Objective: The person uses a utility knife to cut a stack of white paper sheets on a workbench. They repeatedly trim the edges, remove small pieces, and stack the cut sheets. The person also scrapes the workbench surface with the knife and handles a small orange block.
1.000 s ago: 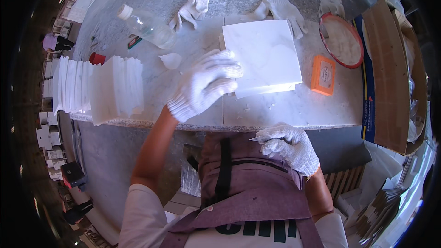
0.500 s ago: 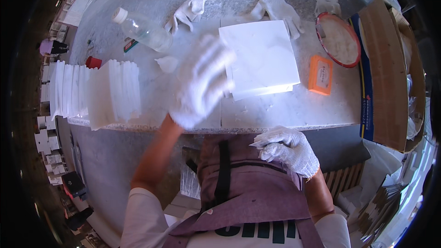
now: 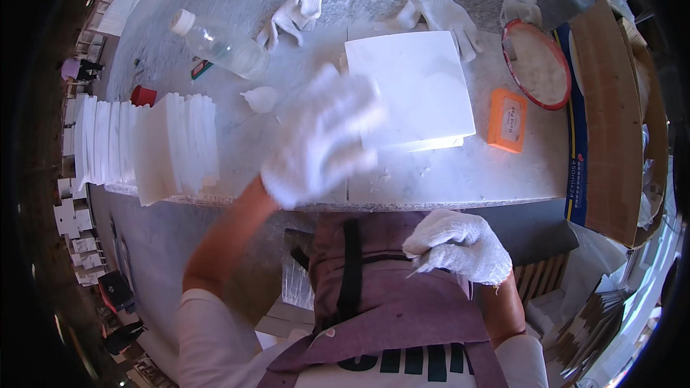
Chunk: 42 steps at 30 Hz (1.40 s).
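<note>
Left grip (image 3: 322, 136), blurred, loosely spread and seemingly empty, at the left edge of the white tiles (image 3: 413, 90) on the desk (image 3: 467, 179) (contact can't be told); right grip (image 3: 463, 246), nearer and apart from them, pinches a thin sliver (image 3: 413, 273). Step judged: handling the tiles at that edge; a next move would call for steady fingers there.

right hand (image 3: 461, 248) lowered, shifted rightward

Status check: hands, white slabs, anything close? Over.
Left hand blurred at stacked white slabs, contact unclear. Right hand curled before apron, contents unclear. Orange box right of slabs, apart.
</note>
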Each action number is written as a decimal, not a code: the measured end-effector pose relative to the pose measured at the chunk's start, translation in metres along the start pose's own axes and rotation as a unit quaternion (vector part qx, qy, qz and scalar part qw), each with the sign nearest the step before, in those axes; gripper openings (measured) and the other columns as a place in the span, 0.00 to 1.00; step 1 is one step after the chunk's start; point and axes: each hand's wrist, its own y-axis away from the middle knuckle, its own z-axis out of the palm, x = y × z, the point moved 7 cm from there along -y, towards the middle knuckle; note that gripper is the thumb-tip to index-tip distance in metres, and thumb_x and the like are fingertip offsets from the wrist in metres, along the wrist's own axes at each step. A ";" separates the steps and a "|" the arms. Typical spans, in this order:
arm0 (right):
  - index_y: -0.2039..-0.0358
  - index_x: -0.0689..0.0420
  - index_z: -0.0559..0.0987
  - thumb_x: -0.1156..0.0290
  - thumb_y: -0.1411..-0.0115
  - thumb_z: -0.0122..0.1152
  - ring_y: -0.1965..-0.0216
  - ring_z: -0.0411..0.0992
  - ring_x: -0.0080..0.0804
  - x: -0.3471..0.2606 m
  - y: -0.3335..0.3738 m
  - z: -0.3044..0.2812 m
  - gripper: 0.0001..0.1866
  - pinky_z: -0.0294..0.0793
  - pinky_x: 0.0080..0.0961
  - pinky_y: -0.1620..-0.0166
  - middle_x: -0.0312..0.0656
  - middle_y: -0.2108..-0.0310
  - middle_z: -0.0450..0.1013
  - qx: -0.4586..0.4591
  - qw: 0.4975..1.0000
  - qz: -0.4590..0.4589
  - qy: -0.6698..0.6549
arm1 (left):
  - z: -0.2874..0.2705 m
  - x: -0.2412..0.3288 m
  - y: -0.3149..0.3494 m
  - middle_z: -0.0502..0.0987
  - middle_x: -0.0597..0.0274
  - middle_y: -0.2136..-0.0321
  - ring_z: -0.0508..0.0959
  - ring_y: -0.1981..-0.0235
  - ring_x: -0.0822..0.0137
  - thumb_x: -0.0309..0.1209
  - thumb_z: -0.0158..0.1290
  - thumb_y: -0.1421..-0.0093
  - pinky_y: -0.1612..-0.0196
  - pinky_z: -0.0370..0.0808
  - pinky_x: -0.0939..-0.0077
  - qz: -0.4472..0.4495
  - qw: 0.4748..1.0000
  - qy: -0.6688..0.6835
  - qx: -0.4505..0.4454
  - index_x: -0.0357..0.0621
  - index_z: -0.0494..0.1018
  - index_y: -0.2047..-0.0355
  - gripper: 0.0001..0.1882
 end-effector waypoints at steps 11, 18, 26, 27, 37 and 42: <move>0.58 0.59 0.85 0.73 0.47 0.71 0.62 0.75 0.33 -0.011 0.009 -0.015 0.15 0.74 0.28 0.57 0.41 0.61 0.81 0.022 0.997 -0.016 0.073 | 0.037 0.072 0.009 0.63 0.48 0.36 0.59 0.32 0.48 0.66 0.43 0.40 0.31 0.53 0.48 0.094 0.963 0.218 -0.130 0.44 0.68 0.40 0.42; 0.63 0.60 0.85 0.67 0.50 0.73 0.66 0.76 0.33 -0.018 -0.004 -0.008 0.15 0.73 0.29 0.63 0.41 0.67 0.81 0.010 0.999 -0.022 0.048 | 0.038 -0.035 -0.065 0.64 0.52 0.36 0.57 0.32 0.52 0.59 0.42 0.36 0.31 0.53 0.58 -0.042 0.994 -0.100 -0.030 0.47 0.71 0.42 0.34; 0.71 0.64 0.82 0.67 0.44 0.70 0.83 0.73 0.34 -0.035 0.028 -0.048 0.11 0.71 0.27 0.79 0.46 0.79 0.78 0.024 0.983 -0.114 -0.139 | 0.050 0.104 -0.018 0.72 0.55 0.45 0.71 0.43 0.53 0.56 0.47 0.36 0.40 0.68 0.55 0.185 0.899 0.324 -0.228 0.50 0.75 0.50 0.27; 0.70 0.63 0.82 0.65 0.43 0.69 0.82 0.74 0.33 -0.035 0.031 -0.052 0.12 0.72 0.25 0.78 0.44 0.79 0.77 0.038 0.982 -0.096 -0.159 | 0.039 0.086 -0.028 0.71 0.54 0.44 0.72 0.44 0.53 0.53 0.50 0.37 0.42 0.70 0.58 0.181 0.929 0.296 -0.131 0.50 0.74 0.49 0.25; 0.56 0.70 0.79 0.64 0.41 0.67 0.72 0.76 0.29 -0.026 0.016 -0.069 0.20 0.77 0.23 0.71 0.46 0.68 0.76 0.211 0.974 0.024 -0.076 | 0.042 0.001 -0.058 0.69 0.49 0.40 0.65 0.36 0.53 0.50 0.49 0.35 0.32 0.59 0.55 0.022 0.991 0.048 -0.127 0.44 0.71 0.44 0.28; 0.54 0.64 0.79 0.66 0.41 0.67 0.78 0.74 0.25 -0.031 0.003 -0.083 0.19 0.73 0.21 0.77 0.42 0.72 0.76 0.306 0.951 0.033 0.035 | 0.034 -0.019 -0.056 0.76 0.51 0.49 0.72 0.43 0.51 0.57 0.45 0.37 0.35 0.61 0.57 0.023 0.982 -0.189 -0.006 0.46 0.73 0.46 0.31</move>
